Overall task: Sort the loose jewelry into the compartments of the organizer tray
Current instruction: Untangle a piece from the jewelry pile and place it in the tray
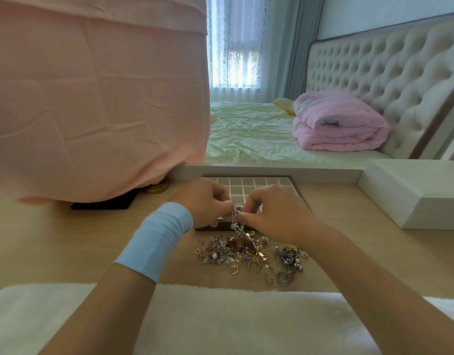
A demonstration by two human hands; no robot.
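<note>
A heap of loose jewelry (236, 251) lies on the wooden desk just in front of the organizer tray (249, 184), a dark-framed tray with a grid of small white compartments. A smaller cluster (291, 257) lies to the right of the heap. My left hand (208, 201) and my right hand (274, 213) meet over the tray's near edge. Both pinch a beaded pearl strand (235, 220) that hangs down toward the heap. My hands hide the tray's front rows.
A large object draped in pink cloth (92, 98) stands at the left, with a gold lid (156, 188) and a dark flat item (102, 203) at its base. At the right sits a white box (415, 193). White fluffy fabric (220, 321) covers the desk's near edge.
</note>
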